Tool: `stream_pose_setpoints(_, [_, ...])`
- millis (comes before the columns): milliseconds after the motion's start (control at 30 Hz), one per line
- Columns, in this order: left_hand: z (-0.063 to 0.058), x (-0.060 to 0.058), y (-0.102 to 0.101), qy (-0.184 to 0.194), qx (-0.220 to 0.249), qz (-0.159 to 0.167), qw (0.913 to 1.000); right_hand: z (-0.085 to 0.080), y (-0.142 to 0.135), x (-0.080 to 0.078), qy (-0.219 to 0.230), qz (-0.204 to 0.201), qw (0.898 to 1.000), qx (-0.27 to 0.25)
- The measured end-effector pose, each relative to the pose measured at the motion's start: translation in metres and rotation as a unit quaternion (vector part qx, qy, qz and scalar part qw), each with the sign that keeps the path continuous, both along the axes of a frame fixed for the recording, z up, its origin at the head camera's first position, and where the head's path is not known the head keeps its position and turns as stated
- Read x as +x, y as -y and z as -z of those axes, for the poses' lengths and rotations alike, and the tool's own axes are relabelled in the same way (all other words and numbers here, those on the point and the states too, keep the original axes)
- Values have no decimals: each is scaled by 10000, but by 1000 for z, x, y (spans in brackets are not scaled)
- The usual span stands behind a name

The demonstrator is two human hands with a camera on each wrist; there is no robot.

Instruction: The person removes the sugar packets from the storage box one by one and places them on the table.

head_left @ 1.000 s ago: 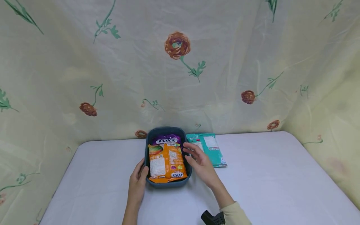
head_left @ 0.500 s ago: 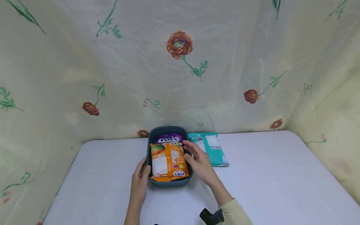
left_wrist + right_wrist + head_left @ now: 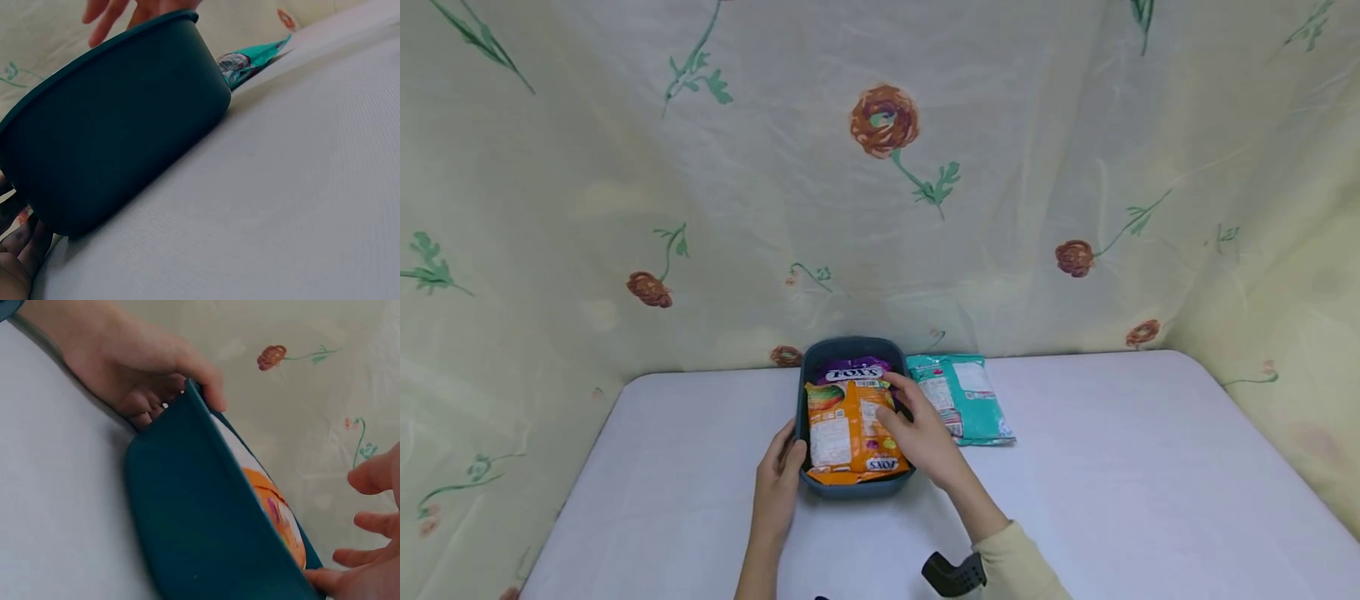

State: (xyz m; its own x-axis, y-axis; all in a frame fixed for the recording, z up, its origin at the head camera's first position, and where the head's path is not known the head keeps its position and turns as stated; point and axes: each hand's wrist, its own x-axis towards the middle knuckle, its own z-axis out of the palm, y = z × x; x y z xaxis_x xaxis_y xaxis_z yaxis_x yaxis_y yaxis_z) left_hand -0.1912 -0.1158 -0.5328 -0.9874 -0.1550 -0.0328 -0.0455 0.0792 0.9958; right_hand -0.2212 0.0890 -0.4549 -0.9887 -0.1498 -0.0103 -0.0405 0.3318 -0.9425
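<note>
A dark blue plastic bin (image 3: pixel 857 492) stands on the table, holding an orange candy bag (image 3: pixel 842 433) in front and a purple candy bag (image 3: pixel 853 369) behind it, partly covered. My left hand (image 3: pixel 777 483) grips the bin's left side; in the right wrist view its thumb lies over the rim, with the other fingers along the outer wall. Above the bin's right side, my right hand (image 3: pixel 921 433) has its fingers spread apart, overlapping the orange bag in the head view. Its little finger lies right at the rim in the right wrist view.
A teal candy bag (image 3: pixel 977 408) lies flat on the white-covered table (image 3: pixel 1112 475), just right of the bin. Behind the table hangs a flowered curtain (image 3: pixel 985 275). A black device (image 3: pixel 953 575) sits at the right sleeve (image 3: pixel 1018 558).
My right hand has shifted slightly left, and its thumb now overlaps the orange bag. The left hand keeps its grip on the bin. The whole head view has drifted a little.
</note>
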Motion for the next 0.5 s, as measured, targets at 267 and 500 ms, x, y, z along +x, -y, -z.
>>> stream_pose_setpoints(267, [2,-1,0,-59,18,8,10000,1,11,-3,332,-134,9985,419])
stream_pose_setpoints(500, [1,0,0,-76,10,-47,10000,4,17,-5,613,-1,9964,591])
